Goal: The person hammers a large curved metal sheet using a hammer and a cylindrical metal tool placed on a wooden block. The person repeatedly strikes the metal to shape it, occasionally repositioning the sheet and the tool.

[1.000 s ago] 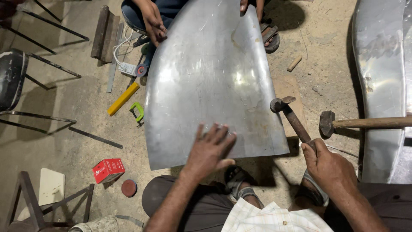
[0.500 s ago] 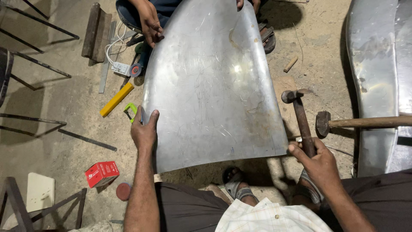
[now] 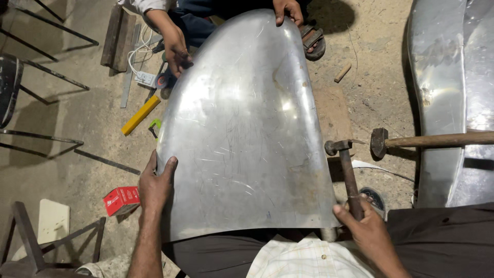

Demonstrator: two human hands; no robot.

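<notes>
- A curved metal sheet (image 3: pixel 242 128) fills the middle of the frame, running from the top centre down to the person's lap at the bottom; its surface is shiny and scratched.
- The left hand (image 3: pixel 157 185) grips the sheet's lower left edge, fingers (image 3: pixel 170 167) curled over the rim and clamped on it.
- The right hand (image 3: pixel 368 229), at the lower right, is wrapped around the handle of a hammer (image 3: pixel 347 172); its head sits just beside the sheet's right edge.
- At the top of the frame another person's hands hold the far end: one hand (image 3: pixel 177 49) at the upper left edge, another hand (image 3: pixel 288 10) at the top centre.
- A sandal (image 3: pixel 314 41) shows just right of the top of the sheet.
- A second hammer (image 3: pixel 432 140) with a wooden handle lies at the right, its head near the first hammer's head.
- More sheet metal (image 3: pixel 447 77) lies along the right side of the frame.
- On the sandy floor (image 3: pixel 77 118) at the left: a yellow bar (image 3: pixel 140 114), a small green tool (image 3: pixel 154 126), a red box (image 3: pixel 121 200), a white power strip (image 3: pixel 145 78) and a wooden block (image 3: pixel 116 36).
- A small wooden peg (image 3: pixel 342 72) lies at the upper right of the sheet.
</notes>
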